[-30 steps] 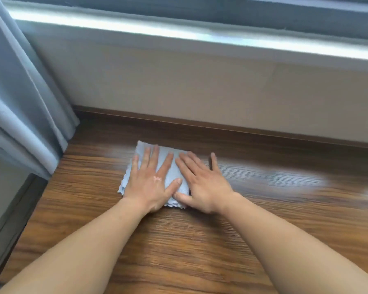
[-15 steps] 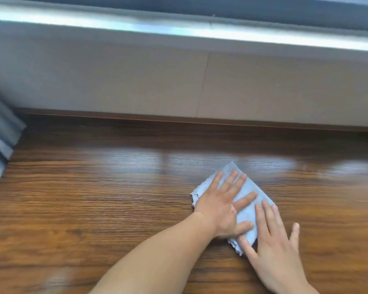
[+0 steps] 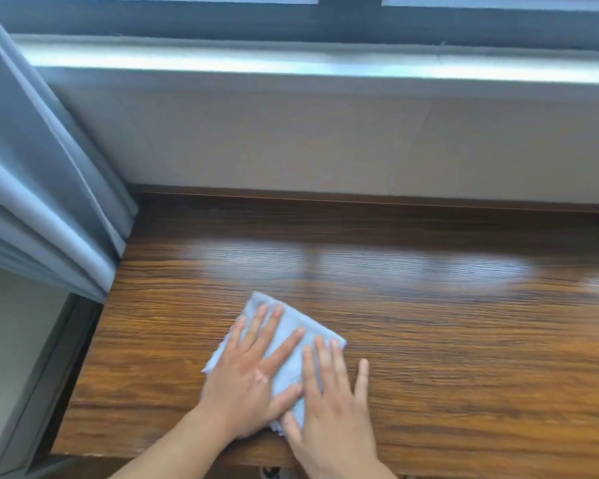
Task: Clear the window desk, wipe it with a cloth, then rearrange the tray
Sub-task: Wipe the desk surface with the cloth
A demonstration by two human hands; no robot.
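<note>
The light blue cloth lies flat on the wooden surface, in its front left part, near the front edge and well apart from the back edge. It is turned like a diamond, with one corner pointing away from the person. Its frayed lower edge shows between the two thumbs.

The left hand rests on the left half of the cloth. Its grip is spread: the fingers are straight and apart, and the palm is flat on the fabric. The right hand lies just beside it and also has a spread grip. Its thumb and three longer fingers press on the right side of the cloth, while the little finger lies apart on the bare wood. The two thumbs almost touch. Both hands look a little blurred.

Farther back, the wood shines with a pale reflection. Behind the surface stands a beige wall panel, and above it a bright window sill. A grey-blue curtain hangs on the left and reaches the left back corner of the surface.
</note>
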